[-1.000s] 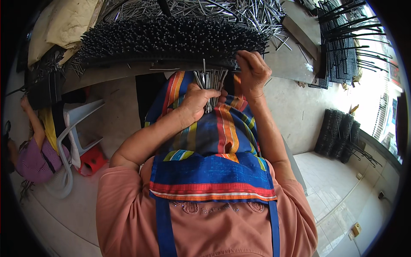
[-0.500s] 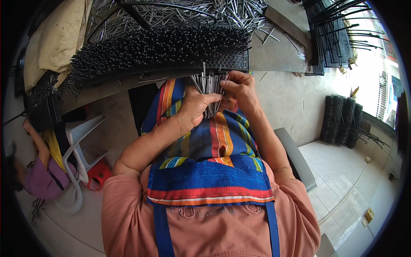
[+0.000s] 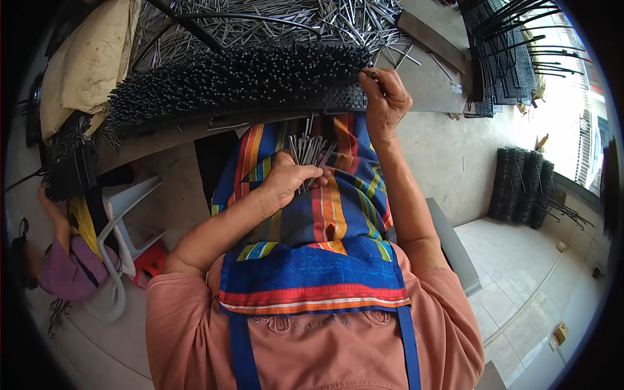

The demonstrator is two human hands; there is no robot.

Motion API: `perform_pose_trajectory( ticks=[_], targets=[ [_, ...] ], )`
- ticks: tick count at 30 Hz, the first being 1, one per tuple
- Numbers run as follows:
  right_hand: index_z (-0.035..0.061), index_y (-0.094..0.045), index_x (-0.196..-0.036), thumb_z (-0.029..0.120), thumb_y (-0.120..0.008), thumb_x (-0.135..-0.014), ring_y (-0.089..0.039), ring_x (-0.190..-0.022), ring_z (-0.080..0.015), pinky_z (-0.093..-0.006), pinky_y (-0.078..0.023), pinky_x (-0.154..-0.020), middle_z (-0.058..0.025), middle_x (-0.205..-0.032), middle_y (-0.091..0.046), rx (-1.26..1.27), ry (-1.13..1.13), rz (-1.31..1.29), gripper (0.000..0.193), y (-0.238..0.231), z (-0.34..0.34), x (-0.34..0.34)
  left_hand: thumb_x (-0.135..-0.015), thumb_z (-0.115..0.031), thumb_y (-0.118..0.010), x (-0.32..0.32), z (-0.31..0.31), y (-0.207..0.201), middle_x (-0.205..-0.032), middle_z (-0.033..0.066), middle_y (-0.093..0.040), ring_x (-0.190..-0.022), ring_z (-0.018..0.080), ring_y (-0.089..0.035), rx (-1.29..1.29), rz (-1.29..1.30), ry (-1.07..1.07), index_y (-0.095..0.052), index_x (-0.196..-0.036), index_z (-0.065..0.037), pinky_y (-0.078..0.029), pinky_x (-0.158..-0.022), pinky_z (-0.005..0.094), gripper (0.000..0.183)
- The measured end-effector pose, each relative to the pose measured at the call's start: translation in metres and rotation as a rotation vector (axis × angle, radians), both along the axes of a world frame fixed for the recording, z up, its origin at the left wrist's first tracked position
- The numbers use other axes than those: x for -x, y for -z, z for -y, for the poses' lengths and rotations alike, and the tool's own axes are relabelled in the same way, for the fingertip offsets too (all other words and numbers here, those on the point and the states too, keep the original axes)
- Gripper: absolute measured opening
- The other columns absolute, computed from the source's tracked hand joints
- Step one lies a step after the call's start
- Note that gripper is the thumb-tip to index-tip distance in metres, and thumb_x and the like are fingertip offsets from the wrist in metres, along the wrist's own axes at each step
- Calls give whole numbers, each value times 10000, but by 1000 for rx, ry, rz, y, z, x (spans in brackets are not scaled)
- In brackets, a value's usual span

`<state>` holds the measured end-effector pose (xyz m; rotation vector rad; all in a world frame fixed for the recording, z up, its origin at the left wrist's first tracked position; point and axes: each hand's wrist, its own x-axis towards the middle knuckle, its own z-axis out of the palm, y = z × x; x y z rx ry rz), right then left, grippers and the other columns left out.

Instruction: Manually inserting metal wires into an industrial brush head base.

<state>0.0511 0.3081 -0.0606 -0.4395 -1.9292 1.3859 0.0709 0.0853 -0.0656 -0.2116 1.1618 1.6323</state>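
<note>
Across the worktop (image 3: pixel 437 97), beyond a striped apron (image 3: pixel 305 268), I see loose rods (image 3: pixel 351 23) heaped behind a rack (image 3: pixel 344 99) of upright black pegs (image 3: pixel 234 83). Right hand (image 3: pixel 388 107): grip curled at the rack's right end; whether it pinches anything, I can't tell. Left hand (image 3: pixel 284 180): grip closed around a bundle (image 3: pixel 307 149) above the apron.

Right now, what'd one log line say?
left hand: holding metal strips | right hand: at right end of black rack | metal pile: beyond rack

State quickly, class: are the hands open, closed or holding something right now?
Left hand: closed around a bundle of thin grey rods.
Right hand: pinched closed; whether it holds anything cannot be told.
</note>
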Motion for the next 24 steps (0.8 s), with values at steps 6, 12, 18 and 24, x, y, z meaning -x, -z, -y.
perform_pose_trajectory(
  ticks=[6, 12, 18, 24],
  targets=[
    [7, -724, -852, -35, -727, -783, -503, -676, -30, -182, -384, -597, 15, -782, -628, -41, -16, -20, 80, 0, 3, 1, -838, 33, -633, 8, -19, -6, -855, 142, -713, -707, 196, -696, -25, -49, -176, -655, -961, 10, -563, -594, 290, 126],
    [3, -722, -857, -43, -729, -772, -515, -671, -35, -186, -391, -591, 5, -783, -635, -101, -43, 36, 97, 2, 5, 4, -816, 28, -648, 16, -37, -3, -856, 144, -713, -697, 199, -694, 31, -23, -149, -657, -945, 15, -563, -574, 299, 130],
    [-6, -722, -840, -58, -726, -757, -544, -679, -41, -187, -414, -599, -7, -784, -642, -117, -90, 86, 99, 7, 4, 4, -815, 44, -626, 14, -40, -2, -863, 145, -710, -713, 204, -691, -46, 3, -189, -644, -1003, 10, -567, -596, 304, 192],
    [-4, -727, -832, -55, -732, -750, -545, -677, -43, -189, -417, -595, -8, -792, -650, -68, -72, 87, 96, 9, 9, 1, -818, 44, -623, 12, -38, -1, -877, 155, -707, -727, 206, -690, -55, 32, -222, -638, -1020, 8, -573, -620, 310, 206]
  ],
)
